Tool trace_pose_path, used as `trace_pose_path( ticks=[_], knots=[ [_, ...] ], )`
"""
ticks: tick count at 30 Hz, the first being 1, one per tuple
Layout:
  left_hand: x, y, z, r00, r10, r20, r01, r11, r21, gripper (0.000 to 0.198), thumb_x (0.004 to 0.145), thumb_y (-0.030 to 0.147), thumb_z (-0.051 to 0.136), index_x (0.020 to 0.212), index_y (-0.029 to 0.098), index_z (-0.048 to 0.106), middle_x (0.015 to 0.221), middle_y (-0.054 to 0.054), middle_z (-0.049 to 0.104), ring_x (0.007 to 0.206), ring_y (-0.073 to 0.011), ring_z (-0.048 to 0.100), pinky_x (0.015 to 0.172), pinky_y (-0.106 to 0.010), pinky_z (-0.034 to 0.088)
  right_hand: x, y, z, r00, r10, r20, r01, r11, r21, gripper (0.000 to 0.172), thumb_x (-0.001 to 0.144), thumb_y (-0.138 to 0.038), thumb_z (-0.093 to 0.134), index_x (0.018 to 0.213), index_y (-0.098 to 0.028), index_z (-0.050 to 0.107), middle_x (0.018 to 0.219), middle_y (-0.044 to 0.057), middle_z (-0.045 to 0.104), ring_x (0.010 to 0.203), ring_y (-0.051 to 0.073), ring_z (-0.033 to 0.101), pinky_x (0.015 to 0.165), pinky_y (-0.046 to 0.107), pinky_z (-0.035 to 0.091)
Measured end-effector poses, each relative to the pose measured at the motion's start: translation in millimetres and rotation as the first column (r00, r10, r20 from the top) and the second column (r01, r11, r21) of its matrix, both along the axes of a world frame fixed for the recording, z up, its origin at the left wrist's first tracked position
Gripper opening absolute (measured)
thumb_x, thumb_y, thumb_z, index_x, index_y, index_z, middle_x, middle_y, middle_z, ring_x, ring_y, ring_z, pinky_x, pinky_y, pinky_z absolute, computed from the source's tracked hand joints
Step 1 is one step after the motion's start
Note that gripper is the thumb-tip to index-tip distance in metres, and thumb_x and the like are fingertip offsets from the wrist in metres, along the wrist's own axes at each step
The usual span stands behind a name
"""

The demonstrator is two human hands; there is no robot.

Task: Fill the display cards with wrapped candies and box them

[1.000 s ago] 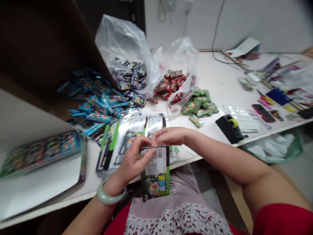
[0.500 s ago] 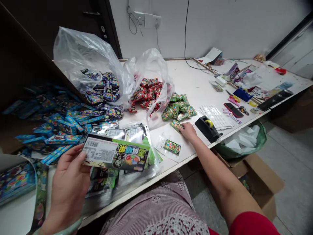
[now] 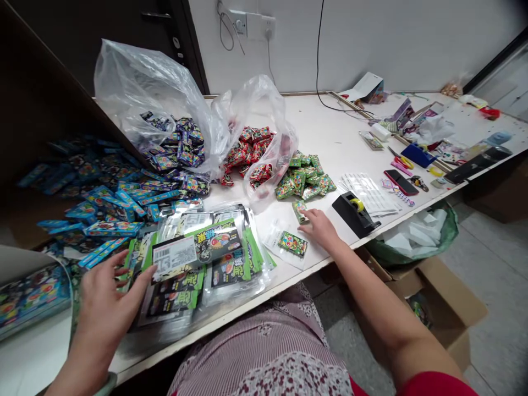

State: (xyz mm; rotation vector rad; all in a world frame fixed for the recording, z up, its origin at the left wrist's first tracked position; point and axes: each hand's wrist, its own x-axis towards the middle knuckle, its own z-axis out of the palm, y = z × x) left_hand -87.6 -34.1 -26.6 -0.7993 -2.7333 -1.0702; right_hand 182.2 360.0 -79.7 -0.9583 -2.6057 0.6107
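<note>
A flat printed pouch (image 3: 198, 248) lies aslant over a stack of pouches (image 3: 229, 269) on the white surface (image 3: 319, 129), in front of the person. Its face is mostly black, with a green strip along the far edge. The end toward the left hand (image 3: 101, 305) carries a whitish label with a barcode and rows of print too small to read; past the label come bold characters in yellow and blue and a round, many-coloured picture. A pale, mottled patch shows below the label. The pouches in the stack have clear or silvery edges, black panels and bright green bands; they overlap unevenly, some with the same bold lettering.

The left hand's fingers are spread, the thumb well away from the others and its tip at the label end of the pouch; whether it touches cannot be told. The right hand (image 3: 322, 230) has its fingers on a small green packet (image 3: 300, 211), a slim oblong with a glossy printed face, partly covered by the fingertips; whether they pinch it cannot be told.

Just nearer the person, a clear bag (image 3: 273, 233) lies flat with a similar packet (image 3: 292, 243), green-edged with bright round shapes on a dark ground. Beyond the right hand is a loose heap of green packets (image 3: 306, 179), and to its right stands a black tape dispenser (image 3: 350, 215).
</note>
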Motion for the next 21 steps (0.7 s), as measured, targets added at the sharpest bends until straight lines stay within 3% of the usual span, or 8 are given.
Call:
trace_pose_path(
  ticks=[2, 4, 7, 10, 12, 14, 17, 21],
  knots=[
    [0.2, 2.3, 8.4, 0.992, -0.045, -0.115, 0.037, 0.997, -0.069, 0.052, 0.077, 0.055, 0.065, 0.119, 0.027, 0.053, 0.114, -0.006, 0.054, 0.105, -0.0316, 0.056, 0.083, -0.044, 0.054, 1.9, 5.4, 6.2, 0.998, 0.056, 0.03, -0.057, 0.998, 0.002, 0.048, 0.08, -0.028, 0.068, 0.126, -0.022, 0.059, 0.121, 0.011, 0.063, 0.114, 0.027, 0.055, 0.102, 0.041, 0.042],
    [-0.6, 14.0, 14.1, 0.969, -0.214, -0.124, 0.202, 0.974, -0.103, 0.051, 0.081, 0.056, 0.061, 0.123, 0.027, 0.051, 0.122, -0.007, 0.054, 0.113, -0.0322, 0.054, 0.098, -0.048, 0.046, 0.1, 18.6, 12.8, 0.995, 0.075, 0.061, -0.076, 0.997, 0.006, 0.048, 0.084, -0.027, 0.064, 0.13, -0.019, 0.056, 0.128, 0.013, 0.06, 0.121, 0.028, 0.052, 0.105, 0.044, 0.039],
    [-1.9, 44.6, 12.0, 0.832, -0.548, -0.08, 0.519, 0.822, -0.232, 0.066, 0.08, 0.058, 0.063, 0.133, 0.023, 0.045, 0.139, -0.014, 0.048, 0.132, -0.0378, 0.041, 0.11, -0.055, 0.032, -13.2, 40.6, 20.1, 0.974, 0.174, 0.146, -0.17, 0.985, -0.034, 0.059, 0.075, -0.025, 0.073, 0.131, -0.02, 0.055, 0.135, 0.011, 0.057, 0.126, 0.027, 0.048, 0.107, 0.041, 0.038],
    [1.6, 74.7, 3.4, 0.775, -0.631, 0.027, 0.581, 0.695, -0.424, 0.089, 0.071, 0.054, 0.073, 0.144, 0.02, 0.034, 0.154, -0.019, 0.03, 0.144, -0.044, 0.018, 0.113, -0.063, 0.018, -31.5, 51.9, 21.3, 0.932, 0.267, 0.243, -0.253, 0.963, -0.09, 0.075, 0.057, -0.02, 0.084, 0.128, -0.023, 0.06, 0.139, 0.01, 0.055, 0.129, 0.031, 0.046, 0.108, 0.042, 0.036],
    [6.4, 86.0, 0.8, 0.785, -0.613, 0.09, 0.563, 0.647, -0.514, 0.093, 0.071, 0.047, 0.074, 0.147, 0.018, 0.03, 0.155, -0.02, 0.028, 0.144, -0.0447, 0.015, 0.113, -0.065, 0.014, -37.8, 52.5, 19.1, 0.914, 0.289, 0.283, -0.27, 0.957, -0.105, 0.078, 0.052, -0.017, 0.085, 0.126, -0.023, 0.062, 0.141, 0.011, 0.053, 0.132, 0.035, 0.043, 0.11, 0.047, 0.033],
    [11.6, 88.7, 3.2, 0.793, -0.601, 0.096, 0.547, 0.635, -0.545, 0.087, 0.073, 0.04, 0.072, 0.146, 0.014, 0.031, 0.151, -0.022, 0.034, 0.143, -0.0436, 0.02, 0.113, -0.064, 0.012, -36.8, 49.6, 16.2, 0.905, 0.306, 0.295, -0.286, 0.952, -0.11, 0.078, 0.052, -0.014, 0.083, 0.127, -0.022, 0.062, 0.142, 0.012, 0.052, 0.134, 0.037, 0.04, 0.112, 0.049, 0.031],
    [17.7, 81.3, 14.7, 0.79, -0.613, 0.018, 0.543, 0.686, -0.485, 0.084, 0.075, 0.035, 0.07, 0.145, 0.014, 0.03, 0.144, -0.021, 0.042, 0.138, -0.0383, 0.032, 0.115, -0.061, 0.015, -27.2, 39.2, 18.7, 0.908, 0.314, 0.277, -0.298, 0.949, -0.1, 0.076, 0.057, -0.014, 0.079, 0.13, -0.016, 0.06, 0.138, 0.018, 0.053, 0.132, 0.038, 0.043, 0.111, 0.05, 0.032],
    [21.0, 66.6, 32.9, 0.76, -0.643, -0.097, 0.584, 0.74, -0.333, 0.093, 0.072, 0.037, 0.074, 0.148, 0.019, 0.022, 0.141, -0.017, 0.043, 0.132, -0.0345, 0.04, 0.112, -0.054, 0.029, -20.4, 1.2, 56.3, 0.932, 0.362, 0.016, -0.357, 0.924, -0.14, 0.07, 0.077, -0.033, 0.067, 0.142, -0.021, 0.045, 0.142, 0.015, 0.044, 0.125, 0.031, 0.051, 0.1, 0.044, 0.048]
  ],
)
